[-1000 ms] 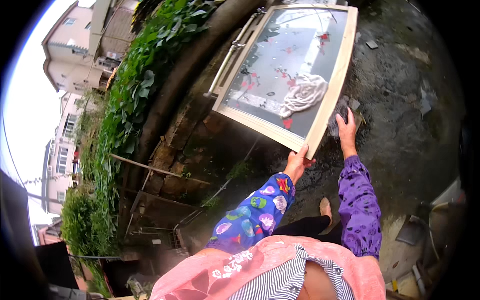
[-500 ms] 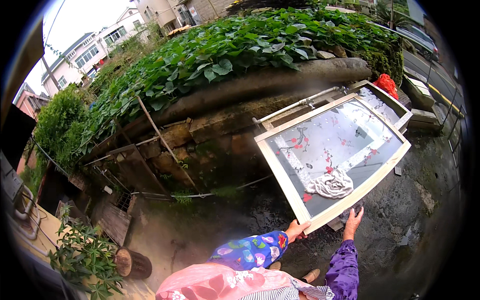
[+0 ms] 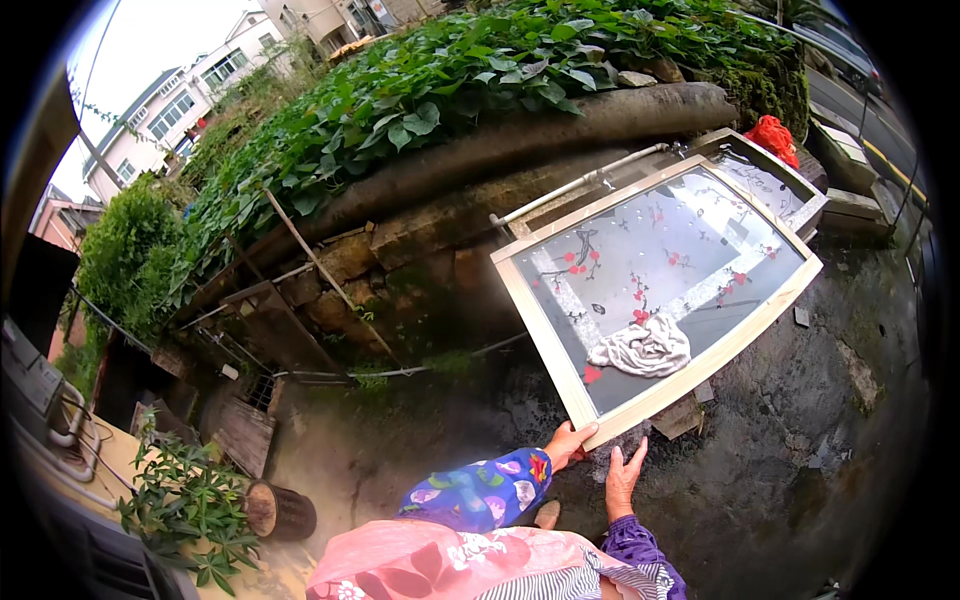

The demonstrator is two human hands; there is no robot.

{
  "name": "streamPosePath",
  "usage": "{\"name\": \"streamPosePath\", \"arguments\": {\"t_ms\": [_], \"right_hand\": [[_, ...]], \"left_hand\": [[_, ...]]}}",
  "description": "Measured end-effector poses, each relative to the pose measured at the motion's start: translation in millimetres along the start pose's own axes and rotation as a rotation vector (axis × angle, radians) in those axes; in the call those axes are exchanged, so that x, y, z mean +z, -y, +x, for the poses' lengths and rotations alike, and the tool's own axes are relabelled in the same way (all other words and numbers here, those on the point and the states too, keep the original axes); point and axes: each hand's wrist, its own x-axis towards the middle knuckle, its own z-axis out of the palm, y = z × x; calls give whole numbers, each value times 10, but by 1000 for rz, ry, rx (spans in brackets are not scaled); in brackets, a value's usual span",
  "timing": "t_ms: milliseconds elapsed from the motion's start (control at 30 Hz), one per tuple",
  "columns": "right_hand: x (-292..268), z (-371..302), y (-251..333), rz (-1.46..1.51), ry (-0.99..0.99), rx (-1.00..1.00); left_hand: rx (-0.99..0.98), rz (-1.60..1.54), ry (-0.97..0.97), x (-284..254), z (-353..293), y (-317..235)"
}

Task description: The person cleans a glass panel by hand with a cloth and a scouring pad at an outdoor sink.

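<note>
A pale wooden frame [image 3: 708, 358] holds a glass panel [image 3: 640, 260] patterned with red blossoms and dark branches. My left hand [image 3: 568, 443] is closed around its near left corner. Just below the near edge, a little right of that corner, my right hand [image 3: 625, 478] is open with fingers apart, apparently not touching the wood. A crumpled whitish cloth [image 3: 643, 347] lies on the glass toward the near left. Beneath and beyond the far right end of the frame sits a basin [image 3: 765, 180] with a metal rim, partly hidden by the panel.
A pale pipe [image 3: 585, 185] and a stone wall [image 3: 430, 225] run behind the frame, with leafy plants [image 3: 430, 100] above. A red plastic bag [image 3: 772, 140] rests at the far right. Dark wet ground [image 3: 780, 400] surrounds my feet. A potted plant [image 3: 280, 510] stands lower left.
My right hand has moved left along the frame's near edge, closer to my left hand. The left hand keeps its grip; the frame and cloth appear slightly further left as the view shifts.
</note>
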Motion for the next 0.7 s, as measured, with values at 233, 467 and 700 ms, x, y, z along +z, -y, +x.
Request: {"name": "streamPosePath", "arguments": {"t_ms": [233,467,700], "right_hand": [[-519,1083,-230,-12,-289,-97],[-291,802,-378,24,-372,-48],[516,-183,-145,-22,-286,-56]], "left_hand": [[-6,13,56,-83,-158,42],[-39,47,96,-12,-31,-14],[-22,-22,127,-198,263,-58]]}}
